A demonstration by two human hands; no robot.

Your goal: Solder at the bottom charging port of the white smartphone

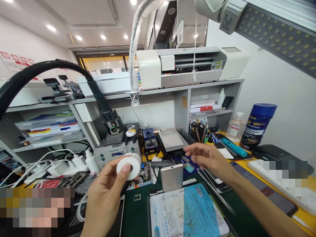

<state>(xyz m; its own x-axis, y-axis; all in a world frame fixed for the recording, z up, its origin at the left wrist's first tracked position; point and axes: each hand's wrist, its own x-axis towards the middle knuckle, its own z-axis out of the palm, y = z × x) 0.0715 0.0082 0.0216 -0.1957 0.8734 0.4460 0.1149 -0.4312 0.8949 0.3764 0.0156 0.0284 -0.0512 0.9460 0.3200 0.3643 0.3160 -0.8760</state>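
My left hand [107, 194] is closed round a small white spool [133, 171], the thumb pressed at its centre hole. To the right, my right hand [208, 161] hovers with its fingers loosely bent and apart; nothing shows between them. Below it lie metal tweezers [218, 192] on the green mat [134, 214]. Between the hands a silver phone [172, 177] stands on edge, its charging port facing up. In front of the phone is a worn blue and white pad [187, 210]. Behind the spool an opened device with exposed circuitry [144, 172] is partly hidden.
A grey heating plate [172, 138], a soldering station [148, 135] and a grey hot-air unit [112, 153] line the back. A blue spray can [258, 126] and a clear bottle [235, 126] stand at right. Chargers and cables [59, 166] crowd the left. A lamp [278, 36] hangs overhead.
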